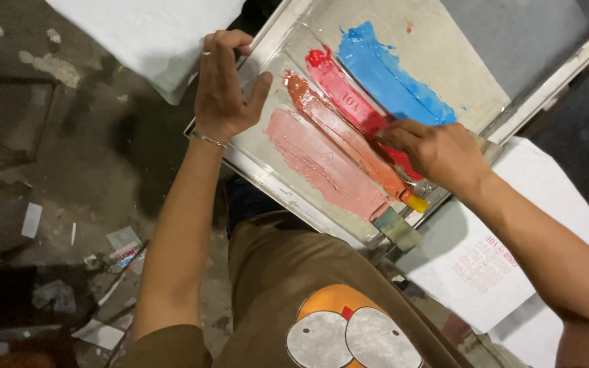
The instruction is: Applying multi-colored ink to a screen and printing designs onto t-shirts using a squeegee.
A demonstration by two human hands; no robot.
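My left hand (223,85) grips the metal rim of the printing screen frame (267,178) at its 9 o'clock edge, thumb spread onto the mesh. My right hand (434,151) is closed around the squeegee (403,228), whose blade runs toward 6 o'clock and rests on the mesh. Across the screen lie parallel ink bands: pale pink (322,163), orange-red (342,136), red (345,95), blue (390,78). A printed white sheet (485,266) lies at 4 o'clock of the frame, another white sheet (144,31) at 10 o'clock.
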